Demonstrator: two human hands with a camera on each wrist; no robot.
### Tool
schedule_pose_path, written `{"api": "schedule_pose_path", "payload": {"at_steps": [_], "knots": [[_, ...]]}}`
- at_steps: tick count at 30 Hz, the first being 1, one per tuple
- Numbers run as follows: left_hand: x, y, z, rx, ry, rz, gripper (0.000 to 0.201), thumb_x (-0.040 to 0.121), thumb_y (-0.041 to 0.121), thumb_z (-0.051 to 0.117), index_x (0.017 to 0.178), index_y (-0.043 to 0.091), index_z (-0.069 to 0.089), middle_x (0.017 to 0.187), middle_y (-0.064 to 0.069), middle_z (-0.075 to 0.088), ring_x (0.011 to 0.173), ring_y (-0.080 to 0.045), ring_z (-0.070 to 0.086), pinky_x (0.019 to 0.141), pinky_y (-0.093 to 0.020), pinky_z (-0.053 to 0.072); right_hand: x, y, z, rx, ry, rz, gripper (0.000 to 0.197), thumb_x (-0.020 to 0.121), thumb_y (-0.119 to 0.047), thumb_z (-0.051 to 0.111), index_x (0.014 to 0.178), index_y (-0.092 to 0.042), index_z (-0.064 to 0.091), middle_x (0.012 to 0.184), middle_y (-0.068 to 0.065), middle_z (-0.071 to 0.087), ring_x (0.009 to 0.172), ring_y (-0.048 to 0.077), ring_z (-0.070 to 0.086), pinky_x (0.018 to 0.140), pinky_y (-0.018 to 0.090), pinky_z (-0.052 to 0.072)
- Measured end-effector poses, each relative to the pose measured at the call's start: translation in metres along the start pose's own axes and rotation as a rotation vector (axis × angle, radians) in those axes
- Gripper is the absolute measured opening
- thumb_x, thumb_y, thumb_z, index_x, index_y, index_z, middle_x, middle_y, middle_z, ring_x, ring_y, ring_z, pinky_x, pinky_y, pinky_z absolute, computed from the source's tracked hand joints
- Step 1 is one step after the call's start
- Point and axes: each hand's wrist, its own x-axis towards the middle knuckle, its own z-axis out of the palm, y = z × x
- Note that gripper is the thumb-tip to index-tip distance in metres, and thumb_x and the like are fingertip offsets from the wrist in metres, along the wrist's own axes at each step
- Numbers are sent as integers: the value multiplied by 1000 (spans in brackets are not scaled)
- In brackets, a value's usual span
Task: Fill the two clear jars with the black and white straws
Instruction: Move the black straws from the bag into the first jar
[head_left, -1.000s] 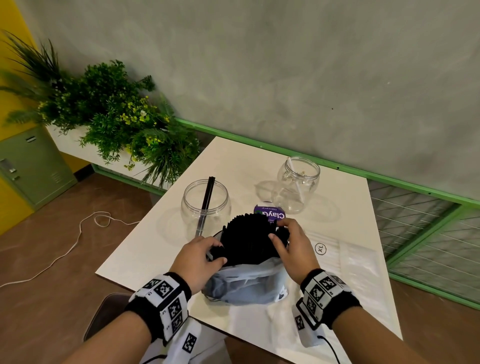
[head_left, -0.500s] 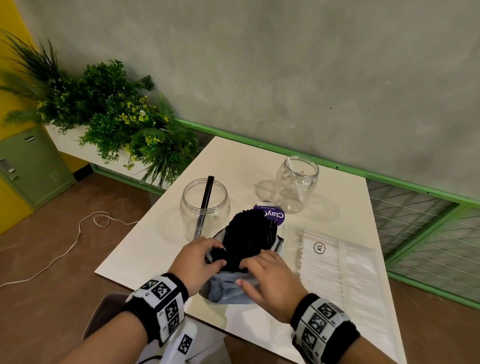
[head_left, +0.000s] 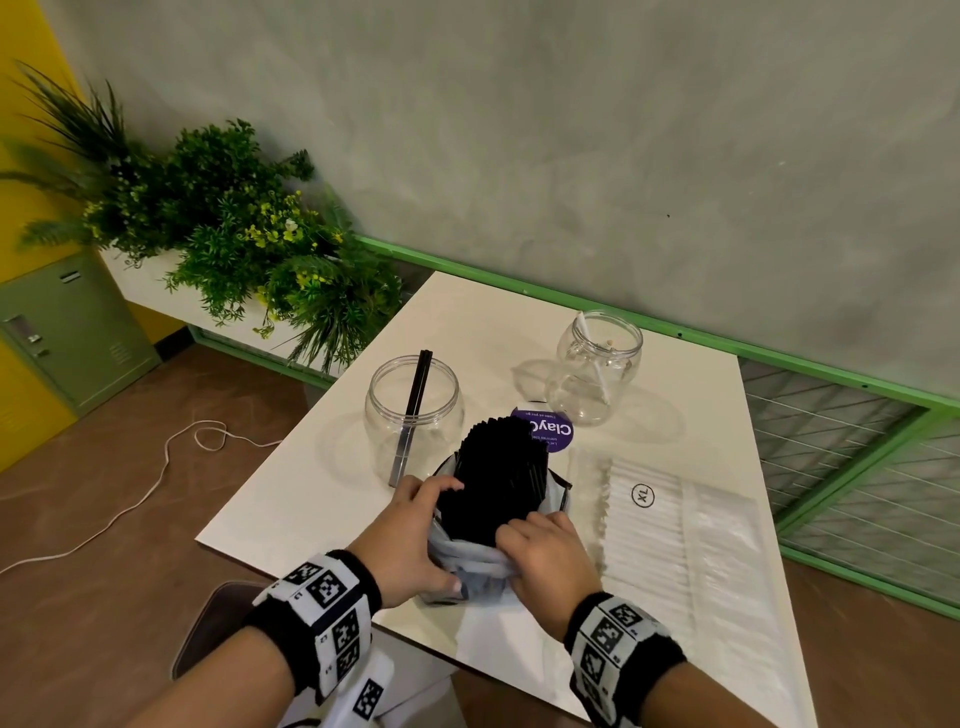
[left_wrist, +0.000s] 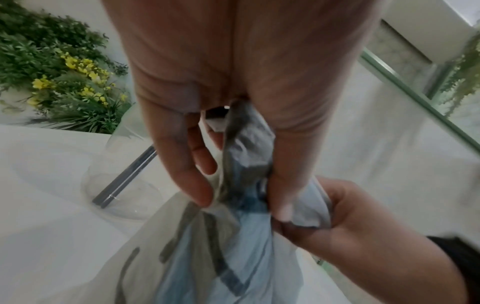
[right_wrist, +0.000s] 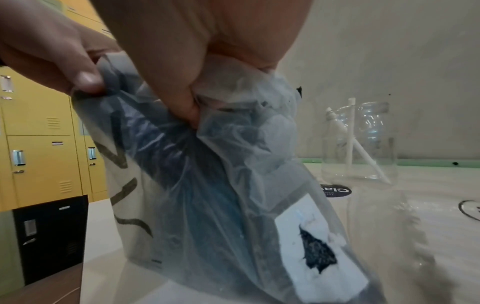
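A bundle of black straws (head_left: 500, 475) stands in a crumpled clear plastic bag (head_left: 470, 569) at the table's near edge. My left hand (head_left: 434, 535) grips the bag's left side, and in the left wrist view its fingers (left_wrist: 197, 185) pinch the bunched film. My right hand (head_left: 524, 545) grips the bag's right side, thumb pressed into the plastic (right_wrist: 207, 185). The left clear jar (head_left: 414, 410) holds a couple of black straws. The right clear jar (head_left: 597, 369) holds two white straws (right_wrist: 351, 133). A flat pack of white straws (head_left: 670, 545) lies to the right.
A purple round lid (head_left: 550, 434) lies between the jars, behind the bag. The white table (head_left: 291, 499) ends just below my hands. Plants (head_left: 234, 234) stand to the left, and a green rail (head_left: 779, 358) runs behind. A chair (head_left: 213, 623) sits below the near edge.
My right hand came off the top of the black straws and moved down to the bag's lower right side. The bag is bunched lower, and more of the straws show.
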Motion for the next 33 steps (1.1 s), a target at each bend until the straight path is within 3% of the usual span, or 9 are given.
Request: {"api": "schedule_pose_path", "payload": {"at_steps": [2,5,9,12,17,20,24,29,33], "knots": [[1,-1,2,2,66,3,82,63,15,75,130,34,33,118,2,35,100,-13,52,86,-15,42,-4,-2,0,51,-14,-10,39,52,-23,74,78,-25,45,72,-8,53,70,15,49,69,28,30],[3,-2,3,-17,113,12,67,67,7,68,124,30,43,115,2,40,96,-12,51,75,-4,36,-13,-1,-4,158,-45,-48,18,75,-39,62,83,-24,55,78,-8,51,77,13,44,76,27,34],[4,-4,3,-25,135,34,57,69,5,67,116,31,49,115,3,44,92,-11,53,72,-4,38,-17,0,-22,364,-99,-4,30,96,-39,40,101,-21,63,88,-5,60,82,13,50,79,26,36],[3,-2,3,-26,126,42,54,70,4,65,114,32,48,114,3,45,92,-13,55,77,-16,43,-9,4,-29,490,-60,171,29,94,-30,46,119,-18,55,106,-2,58,87,15,56,77,26,44],[4,-2,3,-43,116,80,53,71,0,63,110,33,49,113,6,48,98,-10,52,83,-17,44,10,7,-26,409,-120,223,56,81,-28,70,130,-15,46,125,1,45,105,20,53,87,29,46],[5,-2,4,-54,120,111,54,71,-1,63,104,37,47,112,7,49,100,-8,52,84,-14,43,15,4,-20,365,-75,252,56,78,-32,71,127,-14,50,122,3,53,109,21,50,90,27,42],[3,0,3,-83,73,138,59,69,1,64,103,45,44,114,9,49,103,-4,51,85,-11,42,19,-1,-11,323,-7,234,45,72,-35,71,108,-11,60,102,5,61,96,27,53,79,30,42],[0,7,-1,-183,13,68,47,69,43,64,113,39,48,117,13,48,109,0,49,92,-15,39,19,-3,-10,378,-9,246,44,73,-44,63,107,-17,55,100,2,62,94,22,50,78,35,44],[5,2,2,-104,114,98,30,83,20,66,104,36,51,112,11,54,108,-5,51,89,-7,34,21,-2,-4,405,3,233,40,69,-46,59,98,-18,63,94,-1,63,93,24,51,79,37,45]]}}
